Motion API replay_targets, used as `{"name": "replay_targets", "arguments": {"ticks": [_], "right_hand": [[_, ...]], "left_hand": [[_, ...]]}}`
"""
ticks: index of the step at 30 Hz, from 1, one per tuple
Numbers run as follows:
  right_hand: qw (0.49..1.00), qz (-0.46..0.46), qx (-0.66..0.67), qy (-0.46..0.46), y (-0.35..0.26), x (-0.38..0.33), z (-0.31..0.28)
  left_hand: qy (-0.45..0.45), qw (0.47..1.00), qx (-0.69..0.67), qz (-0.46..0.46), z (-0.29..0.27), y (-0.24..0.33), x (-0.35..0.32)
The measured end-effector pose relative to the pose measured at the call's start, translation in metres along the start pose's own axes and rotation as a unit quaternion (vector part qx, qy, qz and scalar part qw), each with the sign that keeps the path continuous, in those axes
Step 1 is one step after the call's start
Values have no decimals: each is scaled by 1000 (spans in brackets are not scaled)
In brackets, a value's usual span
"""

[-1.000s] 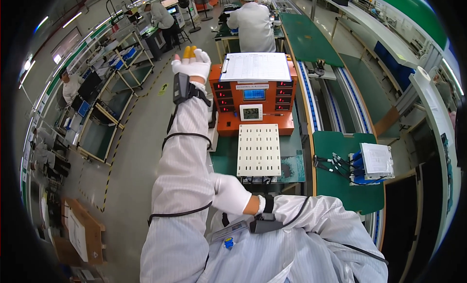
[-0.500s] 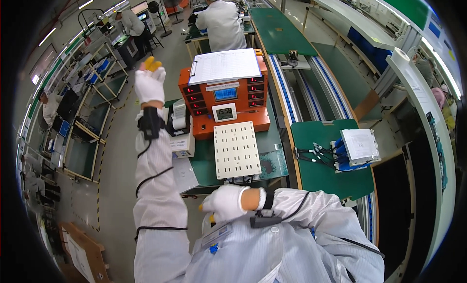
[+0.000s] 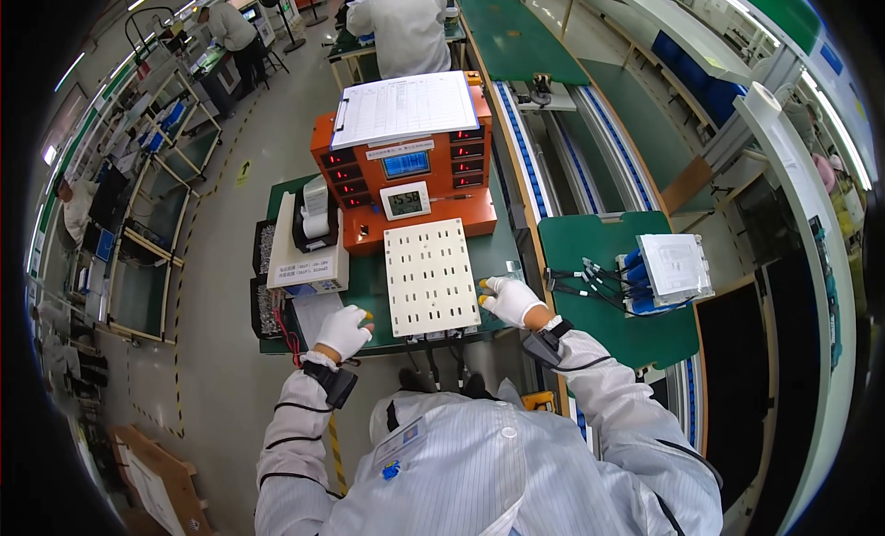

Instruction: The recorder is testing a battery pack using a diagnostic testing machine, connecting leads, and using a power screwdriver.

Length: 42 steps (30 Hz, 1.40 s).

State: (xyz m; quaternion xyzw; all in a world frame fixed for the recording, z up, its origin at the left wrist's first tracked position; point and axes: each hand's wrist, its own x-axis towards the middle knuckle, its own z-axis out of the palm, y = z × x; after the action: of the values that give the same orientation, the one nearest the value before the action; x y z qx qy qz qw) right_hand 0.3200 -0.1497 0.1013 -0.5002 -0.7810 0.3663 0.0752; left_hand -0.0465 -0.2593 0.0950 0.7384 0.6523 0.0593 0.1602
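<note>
A cream slotted plate point(image 3: 430, 276) lies on the green bench in front of me, dark cables hanging below its near edge. My left hand point(image 3: 343, 333), in a white glove with yellow fingertips, is just off the plate's lower left corner. Its fingertips are apart and hold nothing. On the other side, my right hand point(image 3: 513, 302) hovers close to the plate's right edge, fingers apart and with nothing in them. Behind the plate stands an orange test box point(image 3: 369, 224) with red digit displays and a blue screen. A white digital clock point(image 3: 406, 200) rests on its ledge.
A clipboard point(image 3: 406, 109) with a paper form lies on top of the orange box. To its left are a cream instrument point(image 3: 313, 270) and a label roll point(image 3: 316, 213). On the right, a green board point(image 3: 590, 236) over the conveyor holds a blue-and-white unit point(image 3: 671, 267) with black cables.
My left hand has come down from high at the left to the plate's left corner. My right hand has moved from my chest out to the plate's right side.
</note>
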Motion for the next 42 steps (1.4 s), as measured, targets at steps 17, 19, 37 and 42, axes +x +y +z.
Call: {"name": "replay_targets", "arguments": {"ticks": [17,19,37,42], "right_hand": [[978,-17,150,144,-123,142,33],[980,-80,160,90,-146,171,42],[951,-138,166,219,-262,294,116],[931,-145,203,268,-255,293,126]], "left_hand": [[177,941,-56,-282,-110,-225,221],[150,940,-82,-294,-106,-239,248],[260,745,-606,-101,-85,-187,156],[199,756,-619,-70,-86,-186,161]]}}
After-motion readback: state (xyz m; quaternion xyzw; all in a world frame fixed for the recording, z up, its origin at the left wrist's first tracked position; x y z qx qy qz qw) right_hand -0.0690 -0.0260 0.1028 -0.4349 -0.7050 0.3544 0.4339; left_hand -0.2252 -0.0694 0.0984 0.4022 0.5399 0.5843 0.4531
